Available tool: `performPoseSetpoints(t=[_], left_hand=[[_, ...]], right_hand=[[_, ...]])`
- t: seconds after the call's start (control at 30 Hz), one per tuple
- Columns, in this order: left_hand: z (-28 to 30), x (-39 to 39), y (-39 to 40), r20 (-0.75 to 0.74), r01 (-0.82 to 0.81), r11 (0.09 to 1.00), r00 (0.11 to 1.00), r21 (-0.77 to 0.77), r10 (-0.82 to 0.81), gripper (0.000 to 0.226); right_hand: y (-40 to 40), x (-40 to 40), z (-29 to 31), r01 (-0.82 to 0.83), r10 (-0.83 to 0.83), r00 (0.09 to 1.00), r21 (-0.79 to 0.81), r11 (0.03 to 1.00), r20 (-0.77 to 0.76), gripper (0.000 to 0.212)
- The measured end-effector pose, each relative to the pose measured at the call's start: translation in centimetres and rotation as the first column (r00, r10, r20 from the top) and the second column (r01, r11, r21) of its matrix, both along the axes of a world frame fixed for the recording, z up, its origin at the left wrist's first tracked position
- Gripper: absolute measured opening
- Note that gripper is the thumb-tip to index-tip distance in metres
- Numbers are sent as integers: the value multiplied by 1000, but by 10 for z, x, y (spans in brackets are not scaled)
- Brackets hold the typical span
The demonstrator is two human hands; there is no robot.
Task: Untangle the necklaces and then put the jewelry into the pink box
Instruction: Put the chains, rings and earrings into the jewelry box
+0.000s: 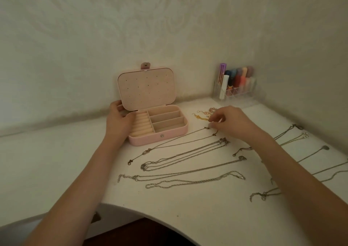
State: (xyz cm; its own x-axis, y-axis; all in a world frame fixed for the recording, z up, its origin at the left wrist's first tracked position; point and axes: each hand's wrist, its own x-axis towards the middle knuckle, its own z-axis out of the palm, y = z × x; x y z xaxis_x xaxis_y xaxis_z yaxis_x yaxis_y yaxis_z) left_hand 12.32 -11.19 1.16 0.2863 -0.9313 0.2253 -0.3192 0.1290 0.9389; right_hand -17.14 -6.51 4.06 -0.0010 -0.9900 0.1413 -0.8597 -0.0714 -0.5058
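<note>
The pink box [160, 137] stands open on the white table, lid upright, its ring rolls and compartments bare. My left hand [118, 120] grips the box's left side, thumb at the ring rolls. Several thin necklaces lie stretched out side by side; the nearest to the box is a dark chain [175, 142], with silver chains [188, 154] below it. My right hand [231, 123] pinches something small at the top end of the dark chain. Gold earrings [200, 116] lie just left of those fingers.
A clear organizer [237, 93] with nail polish bottles and tubes stands in the back corner by the wall. More necklaces [293, 134] lie spread at the right, partly under my right forearm. The table's curved front edge [131, 210] runs near me.
</note>
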Motion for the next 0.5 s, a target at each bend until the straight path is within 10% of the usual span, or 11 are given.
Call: performPoseSetpoints(t=[0.37, 0.5], left_hand=[[0, -3, 3, 31, -22, 999, 999, -33, 23, 44], [0, -3, 4, 36, -23, 998, 999, -58, 25, 43]], right_hand=[[-3, 8, -12, -47, 46, 998, 4, 999, 51, 8], [-1, 6, -5, 15, -3, 921, -28, 1000, 390, 9]])
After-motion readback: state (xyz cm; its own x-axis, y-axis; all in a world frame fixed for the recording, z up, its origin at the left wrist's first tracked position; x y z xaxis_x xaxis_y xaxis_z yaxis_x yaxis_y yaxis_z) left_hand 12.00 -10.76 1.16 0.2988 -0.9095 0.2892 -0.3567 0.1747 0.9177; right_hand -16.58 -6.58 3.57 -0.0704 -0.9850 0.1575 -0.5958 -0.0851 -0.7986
